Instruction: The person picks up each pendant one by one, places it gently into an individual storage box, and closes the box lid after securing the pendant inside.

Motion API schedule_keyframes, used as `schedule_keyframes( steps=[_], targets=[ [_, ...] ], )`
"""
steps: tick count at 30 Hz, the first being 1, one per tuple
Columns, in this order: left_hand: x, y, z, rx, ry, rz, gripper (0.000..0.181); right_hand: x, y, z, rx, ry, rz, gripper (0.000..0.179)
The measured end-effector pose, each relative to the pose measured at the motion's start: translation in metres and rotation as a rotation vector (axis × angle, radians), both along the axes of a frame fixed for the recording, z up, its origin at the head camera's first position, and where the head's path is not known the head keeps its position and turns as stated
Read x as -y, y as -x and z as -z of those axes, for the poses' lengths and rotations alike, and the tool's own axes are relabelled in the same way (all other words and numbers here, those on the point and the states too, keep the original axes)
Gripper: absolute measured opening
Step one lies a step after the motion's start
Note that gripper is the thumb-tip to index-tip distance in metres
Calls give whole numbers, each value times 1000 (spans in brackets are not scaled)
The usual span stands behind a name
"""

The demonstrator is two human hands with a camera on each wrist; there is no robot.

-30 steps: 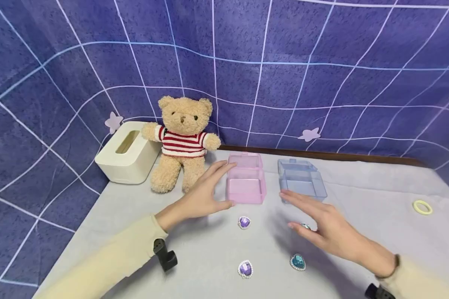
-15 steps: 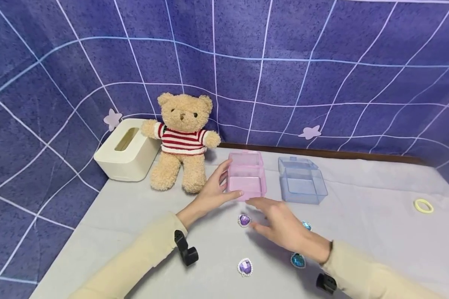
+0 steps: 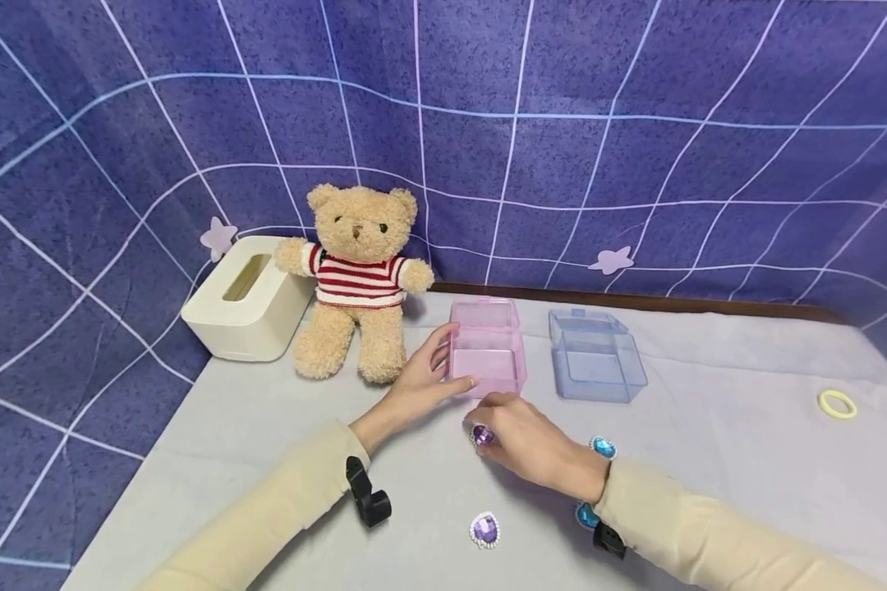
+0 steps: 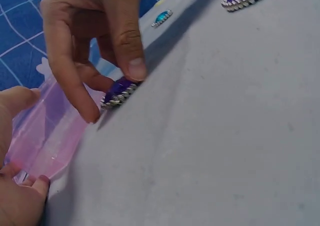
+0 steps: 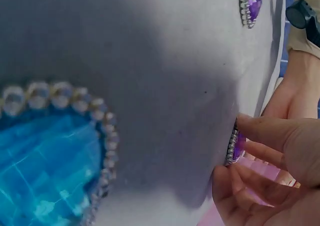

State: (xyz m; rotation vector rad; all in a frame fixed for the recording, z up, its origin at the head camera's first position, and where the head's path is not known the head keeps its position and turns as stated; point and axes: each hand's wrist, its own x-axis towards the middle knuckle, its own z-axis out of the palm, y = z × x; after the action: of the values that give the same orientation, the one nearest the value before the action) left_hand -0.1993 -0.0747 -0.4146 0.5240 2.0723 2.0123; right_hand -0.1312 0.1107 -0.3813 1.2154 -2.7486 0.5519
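My left hand (image 3: pixel 419 383) holds the open pink see-through box (image 3: pixel 501 382) at its left side, thumb at the front wall and fingers along the side. Just in front of that box, my right hand (image 3: pixel 532 443) pinches a purple heart-shaped gem (image 3: pixel 482 435) with a beaded silver edge. The left wrist view shows thumb and fingertips at the edges of this gem (image 4: pixel 119 92), low over the cloth. A second purple gem (image 3: pixel 484 530) lies nearer the front. Two blue heart gems lie by the right forearm: one blue gem (image 3: pixel 603 446) behind it, another blue gem (image 3: pixel 585 515) partly covered by the sleeve.
An open blue see-through box (image 3: pixel 599 377) stands right of the pink one. Behind my left hand sit a teddy bear (image 3: pixel 360 283) and a white tissue box (image 3: pixel 247 316). A pale yellow ring (image 3: pixel 837 405) lies far right. A purple gridded cloth (image 3: pixel 473 148) hangs behind.
The right hand has moved left from near the blue box to the purple gem and closed its fingers on it. The left hand has moved right onto the pink box.
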Motion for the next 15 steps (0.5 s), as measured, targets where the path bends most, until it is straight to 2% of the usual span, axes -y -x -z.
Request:
schedule_keyframes(
  steps=[7, 15],
  targets=[
    [-3, 0, 1, -15, -16, 11, 87, -1, 4, 1, 0, -11, -21, 15],
    [-1, -2, 0, -19, 50, -34, 86, -3, 1, 2, -33, -40, -7, 11]
  ],
)
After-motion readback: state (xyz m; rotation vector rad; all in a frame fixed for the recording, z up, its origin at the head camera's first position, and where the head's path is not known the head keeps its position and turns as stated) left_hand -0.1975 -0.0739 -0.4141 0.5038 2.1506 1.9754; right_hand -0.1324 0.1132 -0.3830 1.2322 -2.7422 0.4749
